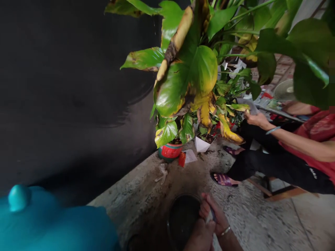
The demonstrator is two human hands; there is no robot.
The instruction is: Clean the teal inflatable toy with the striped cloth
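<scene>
Both of my hands are low in the head view, close together at the right rim of a dark round basin (170,223). My left hand (204,228) is closed round a pale, cloth-like thing (210,217). Just beyond it, my right hand (210,207), with a bracelet at the wrist, has its fingers curled round the same pale thing. Most of that thing is hidden by my fingers, so its exact kind is unclear. The inside of the basin looks dark.
Large green and yellowing leaves (185,80) hang in front. Beneath stand a red pot (171,151) and a white pot (202,143). At right sits a person in a red top (311,139), holding something grey. A blurred teal object (57,223) fills the lower left.
</scene>
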